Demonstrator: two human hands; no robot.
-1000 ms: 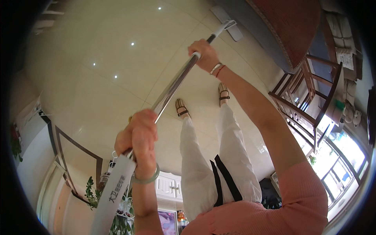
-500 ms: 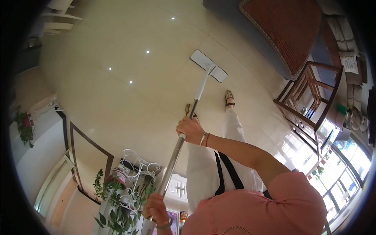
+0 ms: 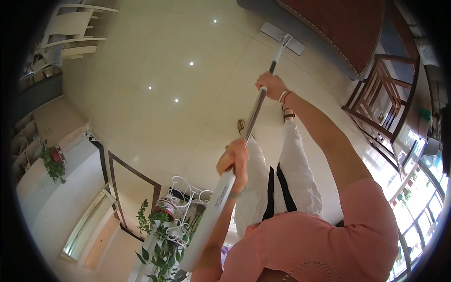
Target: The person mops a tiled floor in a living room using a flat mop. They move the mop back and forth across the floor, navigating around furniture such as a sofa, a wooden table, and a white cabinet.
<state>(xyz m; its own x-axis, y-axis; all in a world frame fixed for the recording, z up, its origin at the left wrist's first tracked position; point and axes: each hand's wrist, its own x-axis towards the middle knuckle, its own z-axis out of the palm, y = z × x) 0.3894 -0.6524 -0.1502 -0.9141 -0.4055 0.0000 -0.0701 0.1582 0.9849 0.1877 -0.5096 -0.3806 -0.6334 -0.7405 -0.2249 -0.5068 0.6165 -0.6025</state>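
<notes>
Both my hands are wrapped round the long handle of a flat mop [image 3: 256, 112]. Higher on the pole, my right hand [image 3: 272, 86] grips the metal part, its arm stretched well forward. My left hand [image 3: 234, 162] is closed round the pole lower down, just above its thick white end section [image 3: 210, 221], which comes back toward me. Flat on the floor, the white rectangular mop head [image 3: 295, 45] lies close to the edge of a grey-blue rug or mat [image 3: 324, 60]. A white joint links the head to the pole.
Pale glossy tiles [image 3: 141, 122] cover the floor. A wooden chair [image 3: 383, 103] stands at the right, near a red-brown mat [image 3: 338, 28]. White chairs [image 3: 70, 28] are at the far left. Close by on the left, a white scrolled plant stand [image 3: 181, 207] holds leafy pots.
The mop head has slid forward and to the right, toward the rug. Both hands have moved forward with the pole, and my right arm has straightened.
</notes>
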